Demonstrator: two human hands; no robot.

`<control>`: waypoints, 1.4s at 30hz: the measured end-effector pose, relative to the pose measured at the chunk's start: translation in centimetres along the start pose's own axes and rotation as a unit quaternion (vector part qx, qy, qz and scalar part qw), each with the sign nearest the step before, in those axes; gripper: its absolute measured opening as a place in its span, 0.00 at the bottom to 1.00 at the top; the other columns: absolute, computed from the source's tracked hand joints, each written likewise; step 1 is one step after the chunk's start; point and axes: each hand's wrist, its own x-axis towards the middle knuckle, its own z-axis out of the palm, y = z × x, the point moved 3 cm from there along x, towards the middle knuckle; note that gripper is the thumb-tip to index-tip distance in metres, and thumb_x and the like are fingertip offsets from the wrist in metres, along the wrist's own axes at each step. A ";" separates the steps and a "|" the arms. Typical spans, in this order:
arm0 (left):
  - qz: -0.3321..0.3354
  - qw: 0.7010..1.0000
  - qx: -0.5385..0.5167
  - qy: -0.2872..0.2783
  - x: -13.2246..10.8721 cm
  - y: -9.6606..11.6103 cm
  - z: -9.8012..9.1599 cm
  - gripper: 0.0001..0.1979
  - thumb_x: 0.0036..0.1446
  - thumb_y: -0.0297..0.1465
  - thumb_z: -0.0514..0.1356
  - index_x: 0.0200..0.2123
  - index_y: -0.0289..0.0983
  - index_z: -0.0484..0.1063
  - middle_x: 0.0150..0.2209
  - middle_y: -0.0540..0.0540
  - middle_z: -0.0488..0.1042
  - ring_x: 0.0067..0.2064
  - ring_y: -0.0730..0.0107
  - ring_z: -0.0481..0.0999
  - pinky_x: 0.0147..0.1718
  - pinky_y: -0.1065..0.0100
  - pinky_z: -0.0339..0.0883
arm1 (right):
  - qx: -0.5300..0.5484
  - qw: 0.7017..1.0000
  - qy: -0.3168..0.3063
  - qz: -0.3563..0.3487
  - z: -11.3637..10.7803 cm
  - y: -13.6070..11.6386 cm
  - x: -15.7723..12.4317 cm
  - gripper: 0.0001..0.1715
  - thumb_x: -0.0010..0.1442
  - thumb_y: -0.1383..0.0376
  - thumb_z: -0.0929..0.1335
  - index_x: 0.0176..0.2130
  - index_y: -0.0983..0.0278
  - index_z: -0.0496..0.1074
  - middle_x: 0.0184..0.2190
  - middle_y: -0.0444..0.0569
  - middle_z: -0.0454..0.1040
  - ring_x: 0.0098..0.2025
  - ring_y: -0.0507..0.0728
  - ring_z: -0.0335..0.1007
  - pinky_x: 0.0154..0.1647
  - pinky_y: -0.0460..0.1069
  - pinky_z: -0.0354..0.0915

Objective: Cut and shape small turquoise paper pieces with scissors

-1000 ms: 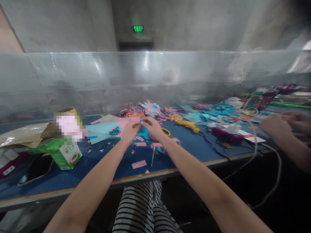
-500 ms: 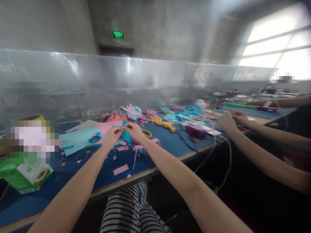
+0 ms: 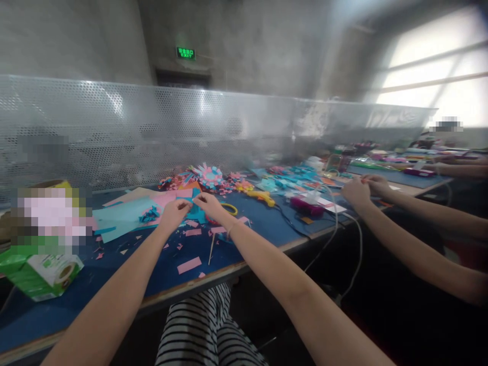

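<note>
My left hand (image 3: 176,212) is closed in a pinch above the blue table, its fingertips close to those of my right hand (image 3: 210,205). The right hand is pinched too. Whatever lies between the fingers is too small to make out. Blue paper (image 3: 196,193) shows just behind the fingertips. To the left, a light blue paper sheet (image 3: 121,219) lies over pink paper, with curled dark blue paper bits (image 3: 150,214) on it. Pink paper strips (image 3: 189,265) and a thin stick (image 3: 211,249) lie in front of my hands. A yellow roll of tape (image 3: 231,208) is beside my right hand.
Pink and blue paper flowers (image 3: 209,175) are piled at the back against a perforated metal screen (image 3: 114,117). A yellow glue gun (image 3: 261,197) with a dark cord lies to the right. A green box (image 3: 41,274) stands left. Another person's hands (image 3: 358,190) work at the right.
My fingertips have drawn slightly apart, leaving a small gap between the two hands. The view has shifted very little, and the things on the table lie as before.
</note>
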 end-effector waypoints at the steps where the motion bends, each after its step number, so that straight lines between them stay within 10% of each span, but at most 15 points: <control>1: 0.002 1.000 0.002 -0.002 0.0 -0.1 0.0 0.10 0.44 0.38 0.57 0.21 0.37 0.71 0.18 0.50 0.69 0.22 0.69 0.67 0.24 0.70 0.59 | -0.005 1.000 -0.005 -0.007 0.0 0.0 0.0 0.13 0.50 0.59 0.62 0.22 0.64 0.60 0.18 0.40 0.58 0.23 0.48 0.53 0.25 0.45 0.52; 16: -0.040 0.996 -0.072 0.031 0.0 -0.9 0.3 0.08 0.43 0.34 0.58 0.24 0.35 0.72 0.24 0.47 0.73 0.30 0.67 0.71 0.31 0.67 0.64 | 0.023 0.992 0.119 -0.030 -1.0 0.5 -0.3 0.08 0.47 0.62 0.65 0.21 0.64 0.68 0.21 0.44 0.67 0.25 0.51 0.62 0.28 0.46 0.59; 28: -0.181 0.893 -0.412 0.024 -0.3 -1.5 1.3 0.12 0.35 0.33 0.67 0.24 0.32 0.71 0.24 0.47 0.73 0.27 0.71 0.74 0.33 0.66 0.67 | -0.075 0.975 0.033 -0.206 0.8 0.7 -0.6 0.12 0.48 0.72 0.65 0.32 0.60 0.74 0.37 0.49 0.67 0.41 0.54 0.64 0.42 0.52 0.63; 42: -0.181 0.916 -0.357 0.001 -0.4 -0.9 1.4 0.13 0.34 0.31 0.68 0.25 0.32 0.70 0.21 0.48 0.73 0.25 0.71 0.74 0.29 0.69 0.67 | -0.050 0.977 0.091 -0.186 -1.3 0.0 -0.2 0.19 0.52 0.73 0.58 0.40 0.62 0.70 0.38 0.50 0.66 0.37 0.53 0.63 0.39 0.50 0.63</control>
